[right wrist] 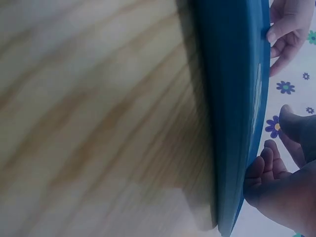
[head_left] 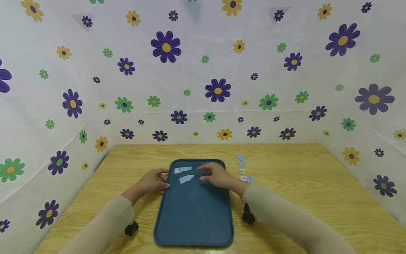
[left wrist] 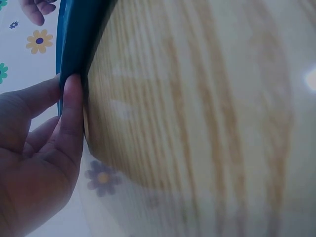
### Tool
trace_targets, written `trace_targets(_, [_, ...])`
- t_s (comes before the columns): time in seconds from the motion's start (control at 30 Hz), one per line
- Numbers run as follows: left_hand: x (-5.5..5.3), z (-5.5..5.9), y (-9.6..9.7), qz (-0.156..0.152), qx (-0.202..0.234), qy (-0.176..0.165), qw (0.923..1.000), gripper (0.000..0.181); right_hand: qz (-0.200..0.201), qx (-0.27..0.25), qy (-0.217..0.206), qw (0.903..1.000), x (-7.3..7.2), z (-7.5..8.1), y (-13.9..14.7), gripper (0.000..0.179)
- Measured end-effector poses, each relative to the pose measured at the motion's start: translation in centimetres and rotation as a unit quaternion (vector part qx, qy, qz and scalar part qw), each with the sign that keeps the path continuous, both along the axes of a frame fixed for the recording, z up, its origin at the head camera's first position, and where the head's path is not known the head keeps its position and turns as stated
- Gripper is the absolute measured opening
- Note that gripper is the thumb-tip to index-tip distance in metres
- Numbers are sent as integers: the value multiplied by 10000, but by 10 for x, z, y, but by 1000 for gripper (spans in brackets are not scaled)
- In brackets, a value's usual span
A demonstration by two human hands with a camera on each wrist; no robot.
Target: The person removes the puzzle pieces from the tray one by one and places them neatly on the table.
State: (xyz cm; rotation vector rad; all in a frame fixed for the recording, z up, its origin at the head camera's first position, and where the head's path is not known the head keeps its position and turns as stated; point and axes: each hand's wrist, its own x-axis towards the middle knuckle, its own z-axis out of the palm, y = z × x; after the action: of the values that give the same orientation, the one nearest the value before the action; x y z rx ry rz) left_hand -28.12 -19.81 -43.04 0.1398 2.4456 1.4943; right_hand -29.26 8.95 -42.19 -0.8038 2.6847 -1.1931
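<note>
A dark blue tray (head_left: 196, 215) lies lengthwise on the wooden table. My left hand (head_left: 154, 181) pinches its left rim, the thumb on the upper side and fingers against the outer edge; the left wrist view shows this grip close up. Near the far end of the tray lie two flat light-blue pieces: a strip with a white end (head_left: 183, 170) and a wavy-edged piece (head_left: 186, 179) just below it. My right hand (head_left: 217, 175) is over the tray's right side, right of these pieces. Its thumb and forefinger stand apart with nothing seen between them.
Beyond the tray's right rim, several small flat pieces form a column on the table (head_left: 285, 176): a blue triangle (head_left: 240, 158), a small blue piece (head_left: 241, 164), a round yellow-marked one (head_left: 243, 171) and a white-and-blue one (head_left: 250, 179) beside the right wrist. Flower-printed sheeting (head_left: 196, 74) encloses the table.
</note>
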Motion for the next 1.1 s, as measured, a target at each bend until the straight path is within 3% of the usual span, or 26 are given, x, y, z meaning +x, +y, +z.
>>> trace_targets(0.37, [-2, -3, -1, 43, 22, -41, 10000, 61, 219, 358, -454, 9981, -8, 0, -19, 40])
trace_targets(0.8, [0, -3, -1, 43, -53, -29, 10000, 61, 353, 640, -341, 9967, -19, -4, -39, 41])
trace_targets(1.1, [0, 0, 0, -17, -57, -21, 10000, 60, 417, 803, -232, 9956, -18, -3, -45, 38])
